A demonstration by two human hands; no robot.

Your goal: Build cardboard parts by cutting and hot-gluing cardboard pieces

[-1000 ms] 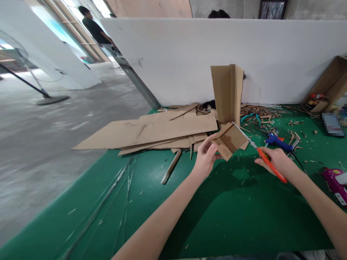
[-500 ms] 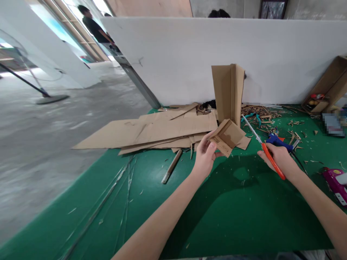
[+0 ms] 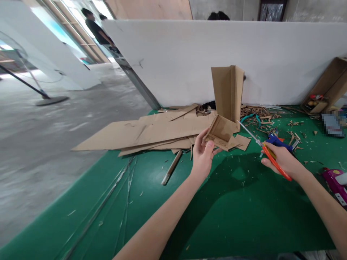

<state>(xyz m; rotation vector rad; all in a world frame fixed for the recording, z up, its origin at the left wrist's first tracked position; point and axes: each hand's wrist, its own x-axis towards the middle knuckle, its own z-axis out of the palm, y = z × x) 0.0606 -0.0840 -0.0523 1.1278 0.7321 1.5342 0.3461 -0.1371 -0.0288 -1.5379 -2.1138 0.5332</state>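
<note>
My left hand (image 3: 202,153) grips a small folded cardboard piece (image 3: 222,129) by its left side, thumb on the near flap. The piece is bent into a shallow open corner with walls. In my right hand (image 3: 282,159) is a pair of scissors (image 3: 273,162) with orange handles, blades pointing up and left toward the cardboard but apart from it. Behind the small piece stands a tall folded cardboard upright (image 3: 226,92). A flat cardboard square (image 3: 243,142) lies on the green table just right of the held piece.
Flat cardboard sheets (image 3: 151,130) and a stick (image 3: 171,168) lie left of my hands. Pliers (image 3: 251,117), a blue glue gun (image 3: 279,141) and cardboard scraps are at the right, with a purple device (image 3: 334,182) farther out. A white partition (image 3: 184,61) stands behind.
My left hand has tilted the small cardboard piece so its inside opens more toward me. My right hand has moved slightly right and down with the scissors.
</note>
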